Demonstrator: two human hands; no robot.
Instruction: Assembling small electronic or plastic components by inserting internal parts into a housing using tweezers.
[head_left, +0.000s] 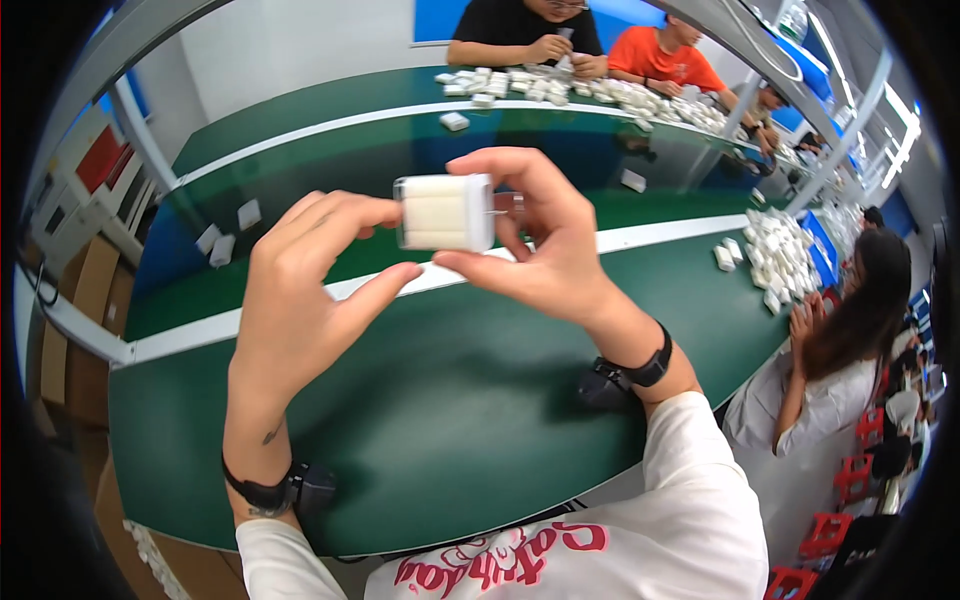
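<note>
Above the green table, a small clear plastic box point(434, 213) with a white end cap is held up on its side. Cream-white sticks or rolls lie in rows inside it. My right hand point(545, 225) grips the box at the capped end, index finger along the top and thumb underneath. At the other end is my left hand point(305, 275), thumb and index finger apart. Its index fingertip meets or nearly meets the box's left edge, while the thumb sits just below the lower corner.
The green table point(450, 440) bends around me, with a white rail point(660, 236) across it. Several loose boxes point(222, 248) lie beyond the rail. A pile of white boxes point(780, 255) stands by a co-worker point(830, 350) at right. More people sit at the far side behind another pile point(540, 84).
</note>
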